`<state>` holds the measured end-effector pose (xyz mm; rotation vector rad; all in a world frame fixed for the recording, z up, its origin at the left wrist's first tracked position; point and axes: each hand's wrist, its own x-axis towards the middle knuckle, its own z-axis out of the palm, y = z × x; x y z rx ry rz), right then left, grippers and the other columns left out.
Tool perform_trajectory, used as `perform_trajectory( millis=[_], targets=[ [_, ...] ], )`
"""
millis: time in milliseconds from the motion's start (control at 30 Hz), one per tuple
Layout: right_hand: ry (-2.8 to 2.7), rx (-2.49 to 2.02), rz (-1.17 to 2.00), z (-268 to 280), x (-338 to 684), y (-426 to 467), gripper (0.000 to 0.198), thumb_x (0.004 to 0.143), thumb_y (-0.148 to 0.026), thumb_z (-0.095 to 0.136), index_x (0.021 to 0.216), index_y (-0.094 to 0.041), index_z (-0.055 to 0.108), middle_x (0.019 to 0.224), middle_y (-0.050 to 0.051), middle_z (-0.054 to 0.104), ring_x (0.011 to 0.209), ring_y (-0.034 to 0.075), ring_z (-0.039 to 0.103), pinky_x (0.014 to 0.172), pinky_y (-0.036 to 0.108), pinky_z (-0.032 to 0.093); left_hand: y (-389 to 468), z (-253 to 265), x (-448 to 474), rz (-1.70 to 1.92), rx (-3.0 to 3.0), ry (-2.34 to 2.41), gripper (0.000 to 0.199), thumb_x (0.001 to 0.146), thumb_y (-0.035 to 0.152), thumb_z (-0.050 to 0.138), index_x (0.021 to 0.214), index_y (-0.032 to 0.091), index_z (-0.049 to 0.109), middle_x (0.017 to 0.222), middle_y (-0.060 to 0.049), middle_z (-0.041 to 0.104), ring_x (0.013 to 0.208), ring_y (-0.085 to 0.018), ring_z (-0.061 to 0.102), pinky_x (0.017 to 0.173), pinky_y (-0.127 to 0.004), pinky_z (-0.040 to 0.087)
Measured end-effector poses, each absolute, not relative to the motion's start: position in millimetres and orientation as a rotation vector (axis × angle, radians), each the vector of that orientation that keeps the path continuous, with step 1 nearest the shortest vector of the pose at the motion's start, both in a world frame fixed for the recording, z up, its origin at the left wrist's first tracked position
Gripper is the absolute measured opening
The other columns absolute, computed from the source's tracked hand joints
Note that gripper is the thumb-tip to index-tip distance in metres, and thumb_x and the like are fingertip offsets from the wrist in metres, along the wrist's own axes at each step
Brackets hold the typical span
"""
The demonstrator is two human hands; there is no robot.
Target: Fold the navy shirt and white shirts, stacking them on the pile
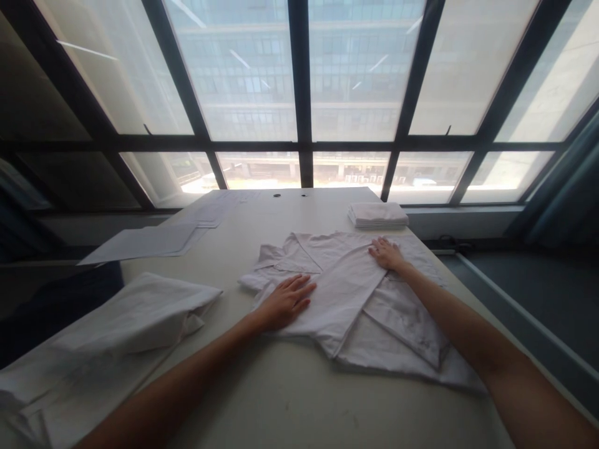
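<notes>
Both hands lie flat with fingers spread and grasp nothing: the left hand (286, 300) presses on the near left part of a white shirt (346, 299), the right hand (386, 254) on its far right part. This shirt is partly folded, with one side laid over the middle, and it lies on the middle of the counter (299, 399). Its right side is close to the right edge of the counter. A folded stack (377, 214) sits behind it, loose white cloth (135, 315) is at the left, and bare surface is in front.
</notes>
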<state>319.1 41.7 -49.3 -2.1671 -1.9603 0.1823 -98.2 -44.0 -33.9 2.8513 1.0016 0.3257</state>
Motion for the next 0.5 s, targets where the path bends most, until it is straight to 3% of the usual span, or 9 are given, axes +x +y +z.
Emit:
perform_trajectory(
  millis=[133,333,500],
  targets=[
    [-1.891,-2.31,0.206,-46,344,52,0.063,0.104,-0.053,0.025,0.159,-0.024,0.031,0.168,0.01,0.021,0.154,0.026,0.017,0.12,0.06,0.014,-44,-33,-98,0.291,2.842,1.011,0.051,0.106,0.047,0.037,0.152,0.025,0.048,0.162,-0.01,0.037,0.15,-0.031,0.032,0.121,-0.051,0.03],
    [-1.624,-2.264,0.181,-45,346,52,0.061,0.102,-0.046,0.032,0.156,-0.019,0.038,0.163,0.016,0.032,0.151,0.03,0.025,0.12,0.06,0.018,-47,-30,-97,0.29,2.813,1.02,0.05,0.106,0.045,0.04,0.151,0.025,0.049,0.161,-0.01,0.038,0.15,-0.031,0.033,0.121,-0.052,0.03],
    [-1.445,-2.171,0.043,-21,354,31,0.055,0.098,-0.028,0.031,0.144,-0.007,0.053,0.149,0.02,0.052,0.139,0.027,0.046,0.115,0.038,0.035,-42,-29,-100,0.417,2.748,0.947,0.047,0.104,0.041,0.044,0.147,0.024,0.053,0.156,-0.011,0.047,0.145,-0.031,0.041,0.119,-0.052,0.037]
  ],
)
